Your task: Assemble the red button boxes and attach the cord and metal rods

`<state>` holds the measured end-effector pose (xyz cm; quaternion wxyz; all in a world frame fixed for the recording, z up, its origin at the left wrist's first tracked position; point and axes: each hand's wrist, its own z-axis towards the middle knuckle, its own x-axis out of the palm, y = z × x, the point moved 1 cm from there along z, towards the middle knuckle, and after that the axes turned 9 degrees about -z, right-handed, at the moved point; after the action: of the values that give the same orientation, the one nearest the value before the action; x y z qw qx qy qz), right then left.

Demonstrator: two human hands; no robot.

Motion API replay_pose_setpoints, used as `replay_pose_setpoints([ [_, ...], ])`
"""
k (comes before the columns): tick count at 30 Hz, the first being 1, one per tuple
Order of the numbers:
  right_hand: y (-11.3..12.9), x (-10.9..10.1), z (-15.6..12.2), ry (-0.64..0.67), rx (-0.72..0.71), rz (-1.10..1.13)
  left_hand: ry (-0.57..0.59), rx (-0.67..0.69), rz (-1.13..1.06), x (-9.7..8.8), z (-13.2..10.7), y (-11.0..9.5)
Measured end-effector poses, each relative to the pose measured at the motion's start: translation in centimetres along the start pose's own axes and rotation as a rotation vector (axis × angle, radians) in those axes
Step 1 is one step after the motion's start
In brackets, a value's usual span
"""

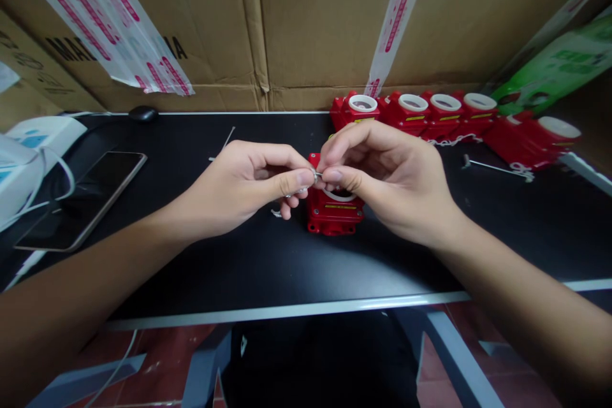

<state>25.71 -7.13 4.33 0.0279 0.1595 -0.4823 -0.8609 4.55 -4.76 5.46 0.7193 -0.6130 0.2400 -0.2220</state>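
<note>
A small red box-shaped part (pixel 333 211) with a white ring on top stands on the black table (pixel 268 268), just below my fingers. My left hand (pixel 248 188) and my right hand (pixel 382 178) meet above it, fingertips pinched together on a tiny silvery piece (pixel 316 174), too small to name. Both hands are closed in a pinch. A thin white string end (pixel 276 212) shows under my left fingers.
A row of several like red parts (pixel 430 111) with white rings lines the back right. A thin metal pin (pixel 497 169) lies near them. A phone (pixel 83 197) and a white device with cable (pixel 33 153) sit at left. Cardboard boxes (pixel 296 19) wall the back.
</note>
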Motion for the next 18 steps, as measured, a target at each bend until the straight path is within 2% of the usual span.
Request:
replay_pose_setpoints([
  [4,-0.04,-0.03,-0.13,-0.001,-0.038,-0.076,-0.024,0.061,0.142,0.13,-0.08,-0.55],
  [10,-0.34,0.38,-0.33,-0.043,-0.082,-0.135,-0.085,0.153,0.277,0.31,-0.54,-0.33],
  [14,-0.25,0.64,-0.30,-0.110,-0.052,-0.052,-0.151,0.124,0.229,0.35,-0.62,-0.24],
  [18,0.21,0.68,-0.21,-0.134,-0.033,0.023,-0.192,0.054,0.072,0.05,-0.36,0.08],
])
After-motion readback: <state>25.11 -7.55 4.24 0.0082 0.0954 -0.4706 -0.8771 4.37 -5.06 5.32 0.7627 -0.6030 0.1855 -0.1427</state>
